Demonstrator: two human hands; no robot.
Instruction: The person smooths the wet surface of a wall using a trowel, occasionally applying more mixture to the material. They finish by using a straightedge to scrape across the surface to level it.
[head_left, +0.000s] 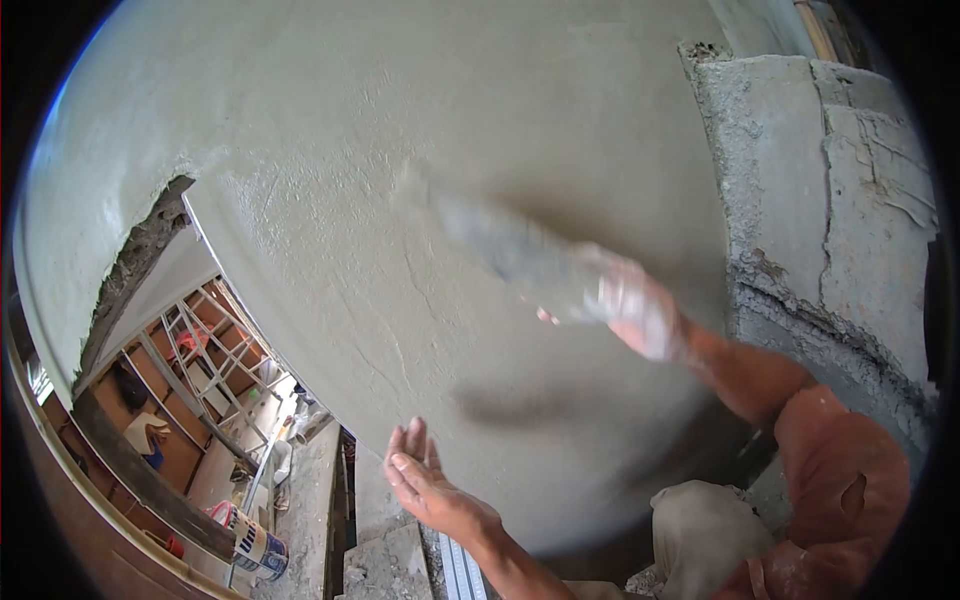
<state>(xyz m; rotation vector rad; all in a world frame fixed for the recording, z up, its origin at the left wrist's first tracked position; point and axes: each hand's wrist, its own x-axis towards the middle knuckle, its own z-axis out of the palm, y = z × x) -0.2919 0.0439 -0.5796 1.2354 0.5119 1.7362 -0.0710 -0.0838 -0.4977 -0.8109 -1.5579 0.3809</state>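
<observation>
Wet grey plaster covers the broad wall in front of me, with fine ridges and streaks left of centre. My right hand is closed around a plastering trowel, whose long flat blade points up and left over the plaster. Motion blurs both the blade and the fingers. Lower down, my left hand is raised before the wall, palm up and fingers stretched, with nothing in it.
A ragged-edged opening at left shows a metal ladder frame in a room beyond. Below it stand a paint bucket and a dusty plank. Ribbed metal strips lie under my left forearm. Rough cracked concrete borders the wall at right.
</observation>
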